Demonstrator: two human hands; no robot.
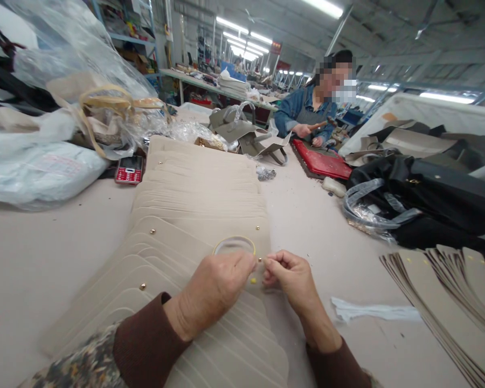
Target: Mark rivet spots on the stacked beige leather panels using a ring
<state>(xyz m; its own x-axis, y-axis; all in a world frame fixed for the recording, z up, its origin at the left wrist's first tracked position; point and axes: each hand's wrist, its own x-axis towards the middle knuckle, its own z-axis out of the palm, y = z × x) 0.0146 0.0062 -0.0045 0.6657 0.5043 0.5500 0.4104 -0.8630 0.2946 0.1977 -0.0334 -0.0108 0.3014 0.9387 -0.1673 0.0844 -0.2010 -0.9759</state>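
Note:
A long overlapping row of beige leather pieces (198,199) runs down the table (36,253) towards me, some carrying small gold studs (152,231). My left hand (216,288) rests closed on the nearest pieces, its fingertips pinched at a tiny gold stud (260,260). Fingers pinched, my right hand (289,277) meets it at the same stud. A roll of clear tape with a yellow rim (234,246) lies just beyond my knuckles. A small yellow dot (253,280) shows between my hands.
A second fan of beige pieces (452,296) lies at the right, beside a white strip (372,311). Black bags (428,194), plastic-wrapped goods (64,70) and a red calculator (129,170) edge the table. Across it, a person in denim hammers over a red mat (323,161).

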